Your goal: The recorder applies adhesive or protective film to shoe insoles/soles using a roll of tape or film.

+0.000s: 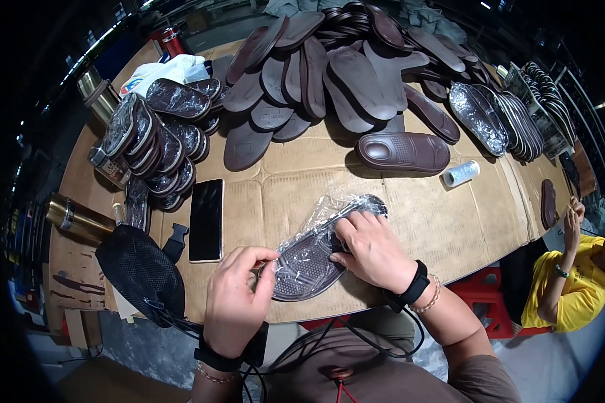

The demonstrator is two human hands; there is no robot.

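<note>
A dark brown shoe sole (pixel 309 262) lies on the cardboard-covered table (pixel 410 215) inside a clear plastic bag (pixel 329 208). My left hand (pixel 235 295) pinches the bag at the sole's near end. My right hand (pixel 372 248) presses on the bag and sole from the right, fingers curled over the top. Both wrists wear dark bands.
A big heap of bare brown soles (pixel 343 74) fills the back. Bagged soles are stacked at the left (pixel 151 144) and right (pixel 497 117). A single sole (pixel 403 151), a tape roll (pixel 461 173), a phone (pixel 206 218), a black mesh pouch (pixel 141 269) and metal flasks (pixel 74 218) lie around. A person in yellow (pixel 571 282) sits at the right.
</note>
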